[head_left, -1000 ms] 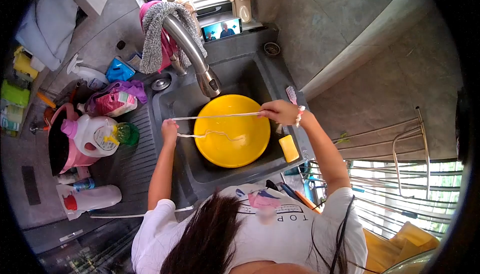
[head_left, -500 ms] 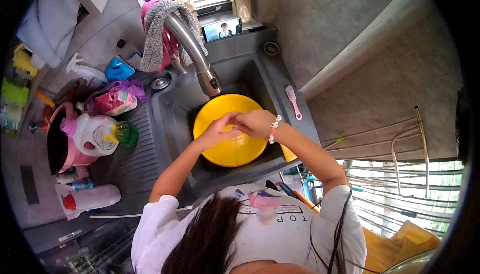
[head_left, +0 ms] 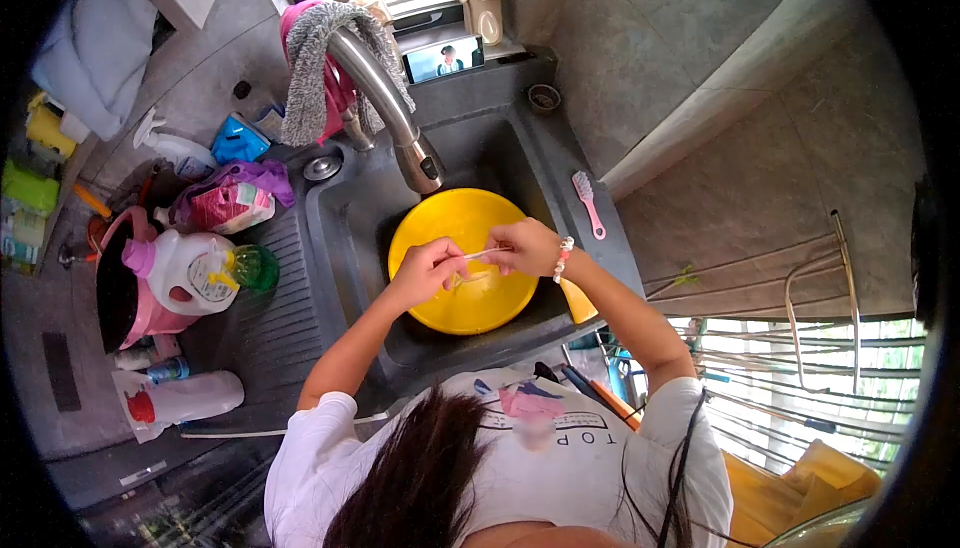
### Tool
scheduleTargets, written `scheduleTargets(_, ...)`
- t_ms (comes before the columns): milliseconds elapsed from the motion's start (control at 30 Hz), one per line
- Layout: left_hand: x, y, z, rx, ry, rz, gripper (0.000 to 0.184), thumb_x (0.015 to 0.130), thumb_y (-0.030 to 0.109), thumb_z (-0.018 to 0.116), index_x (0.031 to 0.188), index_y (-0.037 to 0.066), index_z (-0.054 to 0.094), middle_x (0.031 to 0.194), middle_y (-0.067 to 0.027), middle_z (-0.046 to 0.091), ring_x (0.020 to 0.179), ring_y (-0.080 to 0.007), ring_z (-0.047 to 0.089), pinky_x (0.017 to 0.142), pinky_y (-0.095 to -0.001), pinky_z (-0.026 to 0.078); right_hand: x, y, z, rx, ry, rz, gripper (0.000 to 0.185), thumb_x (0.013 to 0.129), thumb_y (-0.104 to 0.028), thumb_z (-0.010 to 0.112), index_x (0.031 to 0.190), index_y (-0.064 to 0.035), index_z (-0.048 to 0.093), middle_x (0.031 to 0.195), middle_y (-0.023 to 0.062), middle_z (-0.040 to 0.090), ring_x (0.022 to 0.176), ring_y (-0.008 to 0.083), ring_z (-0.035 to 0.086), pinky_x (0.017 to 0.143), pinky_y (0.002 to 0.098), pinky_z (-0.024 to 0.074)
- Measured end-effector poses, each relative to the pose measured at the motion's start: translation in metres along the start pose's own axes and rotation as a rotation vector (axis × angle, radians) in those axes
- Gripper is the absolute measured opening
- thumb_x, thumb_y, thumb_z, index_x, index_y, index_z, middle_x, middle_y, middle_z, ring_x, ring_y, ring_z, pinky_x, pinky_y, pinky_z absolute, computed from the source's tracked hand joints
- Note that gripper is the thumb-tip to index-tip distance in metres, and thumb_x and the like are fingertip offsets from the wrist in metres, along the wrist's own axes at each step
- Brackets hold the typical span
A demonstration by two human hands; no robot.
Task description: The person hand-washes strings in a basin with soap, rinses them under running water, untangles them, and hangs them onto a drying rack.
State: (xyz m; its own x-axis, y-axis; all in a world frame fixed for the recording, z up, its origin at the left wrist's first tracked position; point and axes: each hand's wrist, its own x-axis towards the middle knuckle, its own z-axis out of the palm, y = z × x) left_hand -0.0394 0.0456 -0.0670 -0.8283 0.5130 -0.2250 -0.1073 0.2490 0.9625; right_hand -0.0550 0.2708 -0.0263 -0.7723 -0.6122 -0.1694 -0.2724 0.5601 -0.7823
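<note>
Over the yellow basin [head_left: 450, 308] in the grey sink, my left hand [head_left: 430, 270] pinches one part of a thin white cord [head_left: 484, 253]. A short way to its right, my right hand [head_left: 526, 247] pinches the same cord, which runs across the small gap between the fingers. Part of the cord hangs below the hands against the basin. The faucet head [head_left: 421, 170] hangs just beyond the basin's far rim. A yellow bar [head_left: 577, 301] lies on the sink's right edge, partly covered by my right forearm.
A pink brush [head_left: 588, 206] lies on the right ledge. Left of the sink stand a white detergent jug [head_left: 190, 270], a green bottle [head_left: 257, 267] and a pink pan [head_left: 150, 313]. A phone [head_left: 444, 58] leans behind the sink. A grey cloth [head_left: 312, 78] drapes over the faucet.
My hands have come from wide apart, with the cord stretched between them, to close together over the basin. Since the middle frame they have parted slightly, showing a short piece of cord.
</note>
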Motion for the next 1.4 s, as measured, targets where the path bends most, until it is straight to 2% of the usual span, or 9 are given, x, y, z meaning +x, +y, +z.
scheduleTargets(167, -0.004, -0.02, -0.004, -0.166, 0.014, 0.128, 0.009, 0.088, 0.011, 0.056, 0.088, 0.002, 0.058, 0.073, -0.0046, 0.063, 0.055, -0.0091, 0.055, 0.053, -0.021, 0.045, -0.005, 0.016, 0.0, 0.221, -0.006, 0.019, 0.027, 0.083, -0.028, 0.063, 0.084, -0.0011, 0.063, 0.062, 0.0063, 0.063, 0.054, 0.0125, 0.061, 0.052, 0.0262, 0.0474)
scheduleTargets(333, -0.013, -0.017, -0.014, -0.183, -0.056, 0.037, 0.01, 0.089, 0.011, 0.055, 0.09, 0.001, 0.057, 0.071, -0.0033, 0.06, 0.063, -0.0086, 0.058, 0.057, -0.0216, 0.046, -0.004, 0.021, 0.001, 0.461, -0.014, 0.045, 0.024, 0.083, -0.025, 0.063, 0.084, -0.0013, 0.064, 0.065, 0.0067, 0.064, 0.055, 0.0122, 0.06, 0.052, 0.0271, 0.0466)
scheduleTargets(567, -0.009, -0.029, 0.007, -0.347, -0.173, 0.12, 0.022, 0.09, 0.016, 0.054, 0.107, 0.002, 0.05, 0.087, -0.0026, 0.059, 0.074, -0.0081, 0.056, 0.067, -0.0224, 0.045, 0.008, 0.011, 0.021, 0.079, -0.068, -0.146, 0.017, 0.08, -0.02, 0.062, 0.084, -0.0035, 0.065, 0.07, 0.0113, 0.065, 0.059, 0.023, 0.062, 0.057, 0.0332, 0.0473)
scheduleTargets(700, -0.008, -0.032, 0.01, -0.394, -0.235, 0.001, 0.019, 0.09, 0.012, 0.054, 0.105, 0.002, 0.049, 0.082, -0.0031, 0.057, 0.071, -0.0088, 0.056, 0.064, -0.0223, 0.045, 0.009, -0.004, 0.029, -0.051, -0.074, -0.177, 0.016, 0.079, -0.022, 0.062, 0.084, -0.0069, 0.066, 0.072, 0.0145, 0.064, 0.063, 0.0314, 0.062, 0.06, 0.0387, 0.0478)
scheduleTargets(900, -0.006, -0.034, 0.017, -0.242, -0.101, 0.052, 0.017, 0.089, 0.013, 0.054, 0.1, 0.0, 0.052, 0.08, -0.0037, 0.058, 0.068, -0.0095, 0.056, 0.061, -0.0231, 0.045, 0.009, 0.002, 0.036, -0.158, -0.104, -0.161, 0.022, 0.079, -0.02, 0.061, 0.097, -0.0084, 0.06, 0.076, 0.0174, 0.063, 0.068, 0.0361, 0.061, 0.062, 0.0436, 0.0469)
scheduleTargets(967, -0.007, -0.03, 0.015, 0.025, 0.011, 0.024, 0.017, 0.089, 0.013, 0.054, 0.097, -0.001, 0.057, 0.082, -0.0046, 0.061, 0.07, -0.0117, 0.057, 0.063, -0.0248, 0.046, 0.006, 0.016, 0.039, -0.131, -0.184, -0.045, 0.023, 0.08, -0.021, 0.062, 0.098, -0.0073, 0.057, 0.077, 0.0175, 0.063, 0.068, 0.0366, 0.061, 0.061, 0.0436, 0.0467)
scheduleTargets(1133, -0.014, -0.027, 0.008, 0.253, 0.047, 0.045, 0.015, 0.087, 0.013, 0.055, 0.092, -0.001, 0.059, 0.076, -0.0093, 0.062, 0.067, -0.0161, 0.059, 0.063, -0.0276, 0.047, -0.003, 0.013, 0.008, -0.242, -0.118, 0.005, 0.02, 0.081, -0.019, 0.06, 0.098, -0.0064, 0.061, 0.078, 0.0154, 0.065, 0.066, 0.0328, 0.062, 0.06, 0.0394, 0.0473)
scheduleTargets(1233, -0.015, -0.036, 0.005, 0.24, 0.113, 0.045, 0.015, 0.087, 0.014, 0.055, 0.09, 0.0, 0.06, 0.074, -0.0103, 0.062, 0.066, -0.0178, 0.059, 0.062, -0.0285, 0.047, -0.002, 0.024, -0.004, -0.032, -0.119, -0.023, 0.017, 0.084, -0.015, 0.056, 0.093, -0.003, 0.064, 0.082, 0.0132, 0.066, 0.064, 0.0227, 0.065, 0.062, 0.0332, 0.0496)
scheduleTargets(1400, -0.013, -0.045, 0.003, 0.179, 0.159, 0.059, 0.014, 0.087, 0.013, 0.056, 0.087, 0.0, 0.06, 0.07, -0.0086, 0.061, 0.067, -0.0162, 0.06, 0.063, -0.0273, 0.047, -0.004, 0.024, -0.007, 0.293, -0.003, -0.007, 0.019, 0.085, -0.015, 0.056, 0.094, -0.0002, 0.062, 0.077, 0.009, 0.066, 0.063, 0.0186, 0.064, 0.061, 0.0309, 0.0508)
